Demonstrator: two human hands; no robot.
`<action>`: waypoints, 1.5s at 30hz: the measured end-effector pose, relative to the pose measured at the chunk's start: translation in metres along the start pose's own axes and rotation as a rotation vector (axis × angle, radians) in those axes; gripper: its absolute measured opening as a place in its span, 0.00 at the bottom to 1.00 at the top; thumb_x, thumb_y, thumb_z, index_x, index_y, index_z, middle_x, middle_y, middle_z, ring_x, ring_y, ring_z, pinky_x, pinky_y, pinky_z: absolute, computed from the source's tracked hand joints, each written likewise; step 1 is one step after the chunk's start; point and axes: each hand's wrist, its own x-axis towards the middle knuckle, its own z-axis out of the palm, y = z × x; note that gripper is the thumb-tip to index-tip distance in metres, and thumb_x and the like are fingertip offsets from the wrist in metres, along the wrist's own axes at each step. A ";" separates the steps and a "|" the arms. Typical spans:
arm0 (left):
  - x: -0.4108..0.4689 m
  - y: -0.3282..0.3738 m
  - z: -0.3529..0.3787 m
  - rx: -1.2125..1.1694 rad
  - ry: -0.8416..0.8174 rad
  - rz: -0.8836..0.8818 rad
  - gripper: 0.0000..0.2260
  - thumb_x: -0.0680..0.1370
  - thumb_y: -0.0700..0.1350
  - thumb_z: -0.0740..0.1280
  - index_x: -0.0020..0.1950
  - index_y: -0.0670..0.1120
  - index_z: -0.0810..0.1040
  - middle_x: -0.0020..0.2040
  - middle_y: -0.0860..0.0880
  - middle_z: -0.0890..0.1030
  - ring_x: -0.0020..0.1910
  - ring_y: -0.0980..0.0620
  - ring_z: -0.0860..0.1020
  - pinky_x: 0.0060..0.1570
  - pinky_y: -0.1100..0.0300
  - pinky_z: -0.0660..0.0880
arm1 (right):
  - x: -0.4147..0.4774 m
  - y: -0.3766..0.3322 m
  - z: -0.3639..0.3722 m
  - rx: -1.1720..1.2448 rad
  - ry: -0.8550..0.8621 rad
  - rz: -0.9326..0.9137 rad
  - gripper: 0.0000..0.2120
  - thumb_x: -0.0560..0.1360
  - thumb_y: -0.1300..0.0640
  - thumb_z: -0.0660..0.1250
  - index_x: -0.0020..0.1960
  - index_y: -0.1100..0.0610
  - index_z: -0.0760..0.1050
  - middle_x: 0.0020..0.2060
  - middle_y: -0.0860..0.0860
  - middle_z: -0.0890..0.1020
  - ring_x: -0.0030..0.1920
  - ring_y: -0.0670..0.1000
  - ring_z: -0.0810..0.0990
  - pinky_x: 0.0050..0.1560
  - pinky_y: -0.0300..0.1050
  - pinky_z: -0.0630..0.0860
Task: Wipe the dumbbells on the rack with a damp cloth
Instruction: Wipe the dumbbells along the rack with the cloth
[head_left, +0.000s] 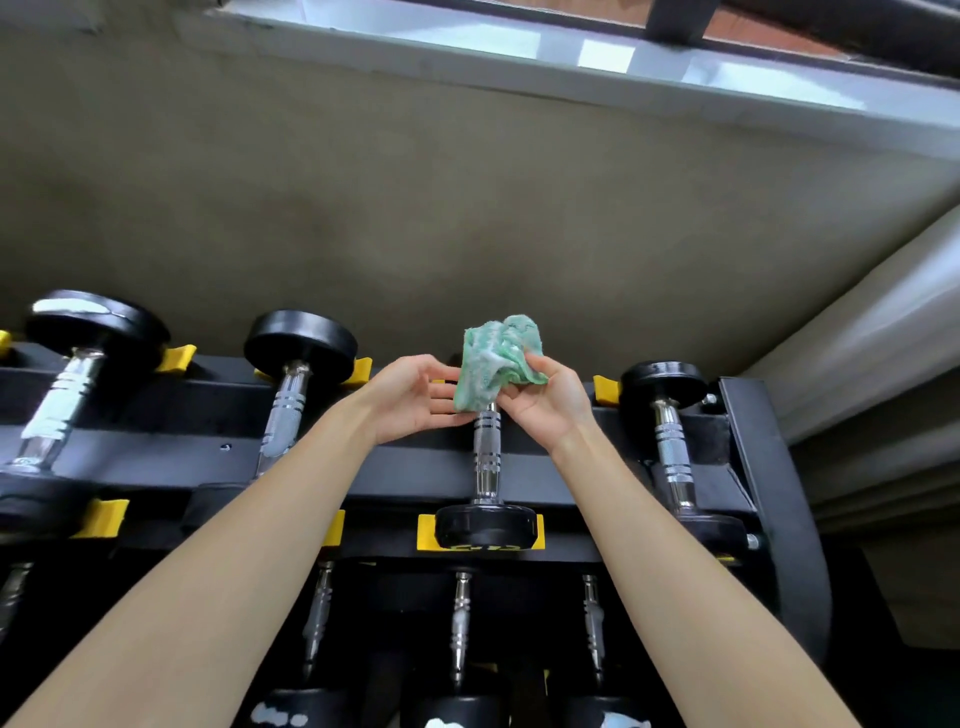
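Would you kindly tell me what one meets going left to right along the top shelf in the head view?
Leftmost dumbbell → second dumbbell → left hand → green cloth → right hand → rightmost dumbbell.

We count four dumbbells (670, 447) lying across the top tier of one black rack (769, 467). On the tier below, we count three more chrome handles (460, 623) in plain view, with a fourth just showing at the left edge, which makes eight weights that we can make out. There is one green cloth (493, 358). There are two hands, one left hand (415, 397) and one right hand (545, 402). Yellow cradles (101, 517) show along both tiers, but the arms hide some, so we cannot give a sure count.
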 end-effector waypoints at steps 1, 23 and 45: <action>-0.002 0.001 0.002 0.015 -0.017 -0.004 0.10 0.77 0.38 0.56 0.51 0.37 0.76 0.46 0.39 0.83 0.44 0.45 0.82 0.52 0.52 0.78 | -0.002 0.000 -0.003 0.009 -0.001 -0.014 0.11 0.79 0.63 0.54 0.56 0.65 0.72 0.50 0.62 0.79 0.49 0.58 0.79 0.49 0.54 0.75; -0.004 -0.012 0.058 0.355 0.257 0.432 0.06 0.79 0.42 0.63 0.45 0.42 0.77 0.46 0.47 0.80 0.45 0.51 0.78 0.50 0.55 0.78 | -0.031 0.022 -0.025 -0.245 0.166 -0.348 0.13 0.78 0.68 0.58 0.60 0.56 0.63 0.53 0.55 0.75 0.58 0.57 0.75 0.55 0.56 0.75; 0.004 -0.013 0.027 0.405 0.532 0.405 0.11 0.76 0.34 0.60 0.53 0.46 0.78 0.49 0.48 0.77 0.41 0.56 0.74 0.41 0.63 0.70 | -0.021 0.003 -0.051 -0.739 0.263 -0.477 0.16 0.70 0.68 0.70 0.49 0.54 0.67 0.47 0.51 0.76 0.48 0.51 0.77 0.45 0.43 0.77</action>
